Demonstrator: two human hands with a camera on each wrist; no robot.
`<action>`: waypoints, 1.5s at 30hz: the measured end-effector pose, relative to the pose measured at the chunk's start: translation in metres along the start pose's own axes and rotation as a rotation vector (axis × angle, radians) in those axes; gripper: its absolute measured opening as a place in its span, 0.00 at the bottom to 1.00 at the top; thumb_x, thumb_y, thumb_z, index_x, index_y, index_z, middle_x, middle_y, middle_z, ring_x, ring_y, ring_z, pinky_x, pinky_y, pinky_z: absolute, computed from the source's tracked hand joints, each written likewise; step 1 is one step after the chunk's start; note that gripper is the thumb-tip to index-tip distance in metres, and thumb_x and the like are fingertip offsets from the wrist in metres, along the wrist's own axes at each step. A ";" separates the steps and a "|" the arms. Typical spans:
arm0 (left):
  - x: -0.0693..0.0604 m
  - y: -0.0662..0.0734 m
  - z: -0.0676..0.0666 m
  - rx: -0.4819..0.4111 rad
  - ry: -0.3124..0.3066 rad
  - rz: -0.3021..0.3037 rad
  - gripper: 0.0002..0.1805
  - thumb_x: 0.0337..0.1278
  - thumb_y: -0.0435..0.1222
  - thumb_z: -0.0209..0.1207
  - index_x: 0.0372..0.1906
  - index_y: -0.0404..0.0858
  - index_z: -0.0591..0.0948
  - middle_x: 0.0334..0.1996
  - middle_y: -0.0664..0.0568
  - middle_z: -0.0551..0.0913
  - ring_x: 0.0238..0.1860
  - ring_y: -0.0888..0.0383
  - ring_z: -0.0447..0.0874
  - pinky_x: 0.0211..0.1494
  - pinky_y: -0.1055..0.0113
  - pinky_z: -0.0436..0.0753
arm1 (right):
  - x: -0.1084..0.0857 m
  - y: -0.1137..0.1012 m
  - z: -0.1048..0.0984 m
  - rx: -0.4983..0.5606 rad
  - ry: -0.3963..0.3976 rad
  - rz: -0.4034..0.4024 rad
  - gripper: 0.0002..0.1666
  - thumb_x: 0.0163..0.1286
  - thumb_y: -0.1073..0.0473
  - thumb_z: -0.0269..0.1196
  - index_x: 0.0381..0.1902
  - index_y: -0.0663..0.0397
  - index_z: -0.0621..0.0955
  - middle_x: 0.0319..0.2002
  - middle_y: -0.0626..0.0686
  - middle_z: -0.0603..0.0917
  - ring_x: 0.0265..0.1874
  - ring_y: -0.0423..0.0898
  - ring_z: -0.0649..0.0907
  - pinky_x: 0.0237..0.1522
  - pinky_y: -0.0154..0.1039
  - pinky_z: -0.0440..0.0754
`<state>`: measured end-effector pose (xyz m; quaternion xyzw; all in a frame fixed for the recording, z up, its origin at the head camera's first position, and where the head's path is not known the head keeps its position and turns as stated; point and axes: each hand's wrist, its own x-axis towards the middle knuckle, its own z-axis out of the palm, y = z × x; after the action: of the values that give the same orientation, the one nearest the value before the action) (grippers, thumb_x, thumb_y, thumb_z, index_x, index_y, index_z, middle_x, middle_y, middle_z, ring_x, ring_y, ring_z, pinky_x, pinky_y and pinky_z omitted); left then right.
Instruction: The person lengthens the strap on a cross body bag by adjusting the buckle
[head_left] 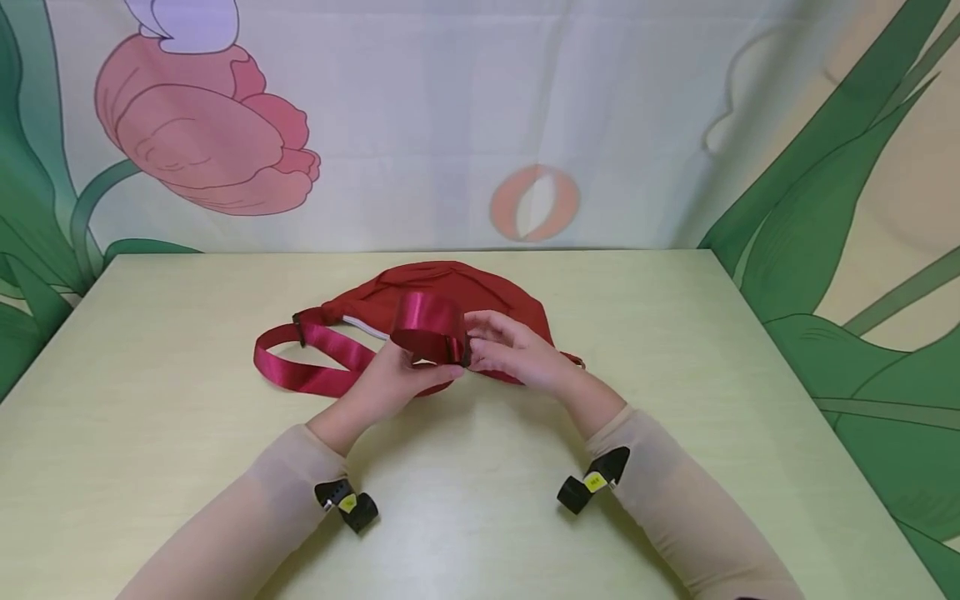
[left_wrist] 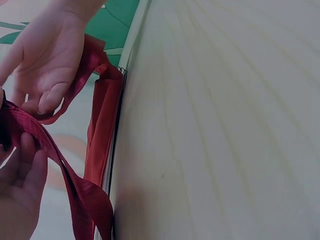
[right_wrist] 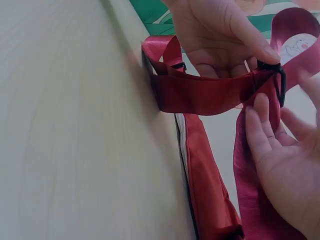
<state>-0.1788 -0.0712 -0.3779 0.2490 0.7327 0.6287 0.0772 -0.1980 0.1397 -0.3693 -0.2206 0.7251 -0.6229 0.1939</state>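
A red waist bag point(head_left: 480, 287) with a pale zip lies on the table, its dark-red webbing strap point(head_left: 429, 315) raised in a loop in front. My left hand point(head_left: 386, 383) grips the strap; in the right wrist view its thumb presses at a black slider buckle point(right_wrist: 282, 89). My right hand point(head_left: 521, 354) is just right of the buckle, its bent fingers holding the strap close to it. Part of the right fingers is hidden behind the webbing. Another stretch of strap lies looped on the table at the left, with a second black buckle point(head_left: 300, 328).
The pale wooden table point(head_left: 465, 517) extends around the bag and toward me. Behind its far edge hangs a white cloth point(head_left: 420, 125) printed with flowers and leaves. Black cameras point(head_left: 358, 510) are strapped to both sleeved wrists.
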 end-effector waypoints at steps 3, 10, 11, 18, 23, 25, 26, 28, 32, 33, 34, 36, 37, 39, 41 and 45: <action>-0.001 0.000 -0.001 0.032 0.026 0.009 0.27 0.50 0.31 0.66 0.56 0.39 0.71 0.50 0.48 0.76 0.50 0.51 0.75 0.51 0.57 0.77 | -0.002 -0.004 0.002 -0.132 -0.011 -0.052 0.33 0.62 0.64 0.64 0.64 0.58 0.67 0.51 0.55 0.77 0.43 0.48 0.79 0.48 0.39 0.78; -0.001 0.005 -0.001 0.088 0.021 -0.016 0.25 0.48 0.33 0.68 0.54 0.38 0.73 0.48 0.48 0.77 0.50 0.52 0.75 0.51 0.57 0.76 | -0.006 -0.008 0.002 -0.265 -0.018 -0.080 0.35 0.55 0.62 0.70 0.61 0.54 0.73 0.44 0.50 0.78 0.41 0.46 0.80 0.47 0.37 0.78; 0.000 0.006 -0.001 0.083 0.009 -0.032 0.25 0.49 0.33 0.68 0.54 0.38 0.73 0.49 0.48 0.77 0.50 0.52 0.75 0.52 0.57 0.76 | -0.006 -0.009 0.002 -0.273 -0.021 -0.073 0.34 0.55 0.61 0.71 0.60 0.54 0.73 0.43 0.50 0.79 0.41 0.46 0.80 0.47 0.37 0.79; 0.000 0.014 -0.006 0.043 -0.020 -0.312 0.30 0.55 0.44 0.63 0.58 0.35 0.68 0.50 0.44 0.77 0.46 0.51 0.78 0.49 0.59 0.78 | -0.006 -0.009 0.002 -0.333 0.045 -0.013 0.30 0.60 0.56 0.67 0.59 0.59 0.74 0.44 0.51 0.81 0.42 0.44 0.80 0.46 0.35 0.78; -0.001 0.013 -0.005 0.148 -0.046 -0.241 0.27 0.53 0.40 0.65 0.56 0.34 0.73 0.48 0.46 0.79 0.44 0.51 0.76 0.42 0.61 0.78 | -0.005 -0.011 0.002 -0.260 0.046 -0.023 0.25 0.63 0.60 0.64 0.57 0.60 0.75 0.45 0.54 0.81 0.44 0.47 0.80 0.49 0.38 0.77; -0.002 0.012 -0.005 0.200 -0.047 -0.176 0.23 0.53 0.38 0.65 0.54 0.35 0.77 0.44 0.48 0.81 0.41 0.52 0.76 0.38 0.62 0.78 | -0.005 -0.011 0.002 -0.231 0.049 -0.007 0.24 0.62 0.60 0.64 0.56 0.59 0.75 0.47 0.54 0.81 0.46 0.47 0.81 0.50 0.39 0.77; -0.002 0.012 -0.004 0.224 -0.042 -0.144 0.21 0.52 0.37 0.65 0.53 0.35 0.78 0.43 0.49 0.82 0.40 0.52 0.76 0.37 0.62 0.78 | -0.006 -0.011 0.002 -0.224 0.052 -0.003 0.24 0.62 0.59 0.64 0.56 0.58 0.75 0.47 0.53 0.81 0.46 0.47 0.81 0.50 0.39 0.77; -0.003 0.013 -0.003 0.273 -0.020 -0.098 0.19 0.52 0.37 0.65 0.51 0.38 0.80 0.39 0.52 0.82 0.39 0.54 0.76 0.36 0.63 0.76 | -0.006 -0.009 0.003 -0.216 0.059 0.011 0.25 0.61 0.58 0.66 0.56 0.54 0.75 0.49 0.51 0.79 0.47 0.46 0.80 0.51 0.40 0.76; -0.005 0.016 -0.004 0.342 0.010 -0.044 0.18 0.50 0.37 0.67 0.49 0.42 0.82 0.35 0.55 0.83 0.39 0.55 0.76 0.36 0.63 0.75 | -0.008 -0.008 0.005 -0.218 0.082 -0.014 0.28 0.57 0.55 0.69 0.55 0.49 0.75 0.48 0.49 0.79 0.48 0.46 0.78 0.51 0.42 0.75; -0.005 0.016 -0.004 0.352 0.014 -0.037 0.18 0.50 0.37 0.67 0.49 0.42 0.82 0.35 0.55 0.83 0.38 0.56 0.76 0.34 0.63 0.74 | -0.008 -0.009 0.005 -0.219 0.089 -0.014 0.29 0.57 0.56 0.70 0.56 0.49 0.74 0.49 0.50 0.78 0.48 0.46 0.78 0.51 0.43 0.75; -0.006 0.016 -0.005 0.357 0.015 -0.035 0.19 0.50 0.37 0.67 0.49 0.41 0.82 0.35 0.54 0.83 0.38 0.56 0.76 0.34 0.63 0.74 | -0.009 -0.009 0.005 -0.229 0.092 -0.021 0.29 0.56 0.56 0.70 0.56 0.49 0.74 0.49 0.50 0.78 0.48 0.46 0.78 0.50 0.43 0.75; -0.007 0.016 -0.006 0.356 0.013 -0.032 0.20 0.49 0.36 0.67 0.50 0.40 0.81 0.36 0.52 0.83 0.38 0.55 0.76 0.33 0.64 0.75 | -0.009 -0.011 0.006 -0.252 0.090 -0.049 0.30 0.55 0.58 0.71 0.56 0.51 0.75 0.48 0.50 0.79 0.47 0.46 0.79 0.49 0.42 0.76; -0.007 0.015 -0.006 0.356 0.009 -0.031 0.20 0.49 0.36 0.67 0.50 0.39 0.81 0.36 0.51 0.83 0.38 0.54 0.76 0.33 0.64 0.75 | -0.009 -0.011 0.006 -0.270 0.087 -0.058 0.30 0.54 0.58 0.71 0.56 0.51 0.75 0.48 0.50 0.79 0.46 0.46 0.79 0.48 0.41 0.77; -0.008 0.015 -0.007 0.364 0.007 -0.035 0.21 0.49 0.36 0.67 0.51 0.37 0.81 0.36 0.51 0.83 0.37 0.55 0.76 0.33 0.65 0.75 | -0.009 -0.012 0.007 -0.316 0.075 -0.082 0.29 0.54 0.58 0.71 0.55 0.51 0.76 0.47 0.49 0.80 0.44 0.45 0.80 0.45 0.39 0.79; -0.010 0.015 -0.009 0.370 0.008 -0.048 0.21 0.49 0.36 0.67 0.52 0.37 0.80 0.37 0.51 0.83 0.37 0.55 0.76 0.33 0.65 0.75 | -0.008 -0.012 0.008 -0.348 0.073 -0.105 0.27 0.55 0.57 0.71 0.53 0.50 0.77 0.45 0.48 0.82 0.43 0.43 0.81 0.43 0.38 0.80; -0.013 0.016 -0.013 0.411 0.013 -0.066 0.22 0.49 0.37 0.68 0.52 0.39 0.80 0.36 0.52 0.82 0.36 0.56 0.75 0.33 0.64 0.76 | -0.009 -0.012 0.008 -0.330 0.095 -0.081 0.25 0.56 0.57 0.70 0.51 0.52 0.77 0.43 0.48 0.82 0.41 0.43 0.82 0.43 0.38 0.80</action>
<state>-0.1687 -0.0875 -0.3625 0.2314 0.8538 0.4645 0.0407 -0.1852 0.1369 -0.3585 -0.2487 0.8164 -0.5124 0.0953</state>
